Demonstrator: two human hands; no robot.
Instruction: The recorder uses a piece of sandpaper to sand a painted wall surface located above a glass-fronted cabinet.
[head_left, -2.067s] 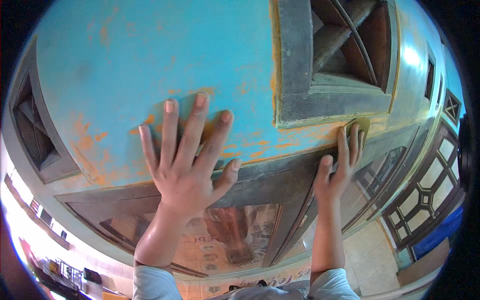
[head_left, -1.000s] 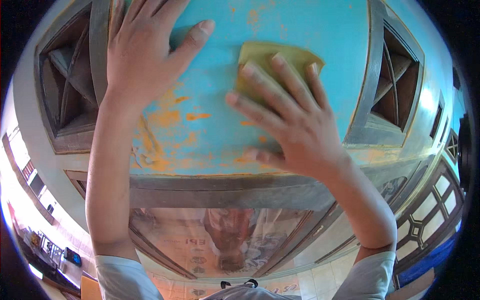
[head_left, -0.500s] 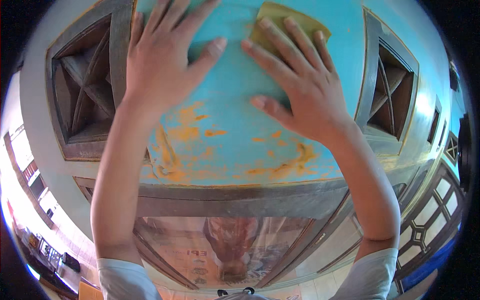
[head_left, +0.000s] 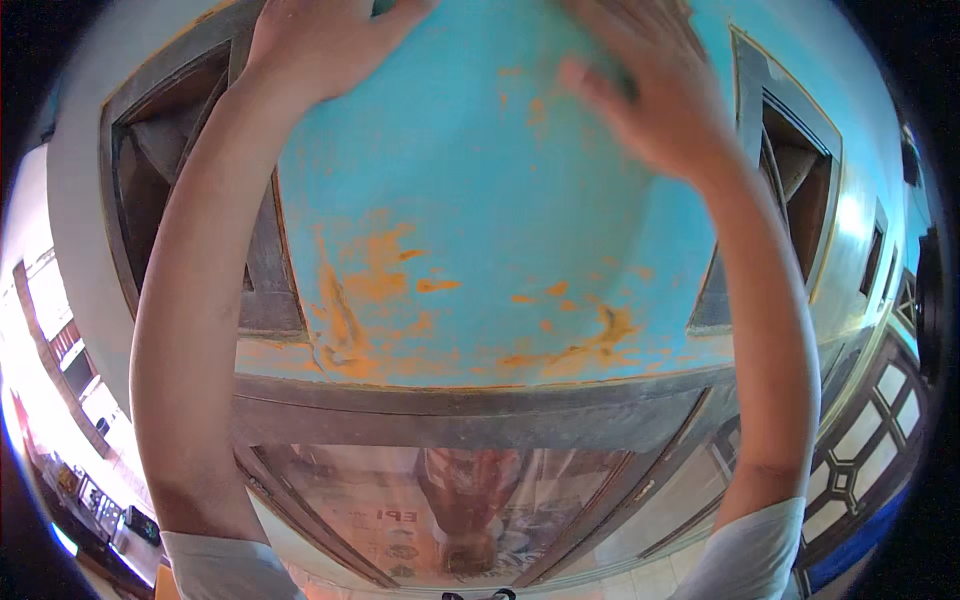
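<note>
The wall (head_left: pixel 470 190) stood before us, above the glass (head_left: pixel 345 485). Our left hand (head_left: pixel 318 45) and right hand (head_left: pixel 665 95) reached high; we couldn't tell whether they held anything. Much blue looked even; low orange patches (head_left: pixel 378 275) probably remained unfinished.

In front of the wall (head_left: pixel 450 170), left hand (head_left: pixel 325 45) and right hand (head_left: pixel 665 95), apart. Partly behind left forearm (head_left: pixel 190 330), left vent (head_left: pixel 150 165); behind right forearm (head_left: pixel 776 340), right vent (head_left: pixel 800 180). Below, between forearms, pane (head_left: pixel 565 485). Far right, lattice (head_left: pixel 842 480).
</note>
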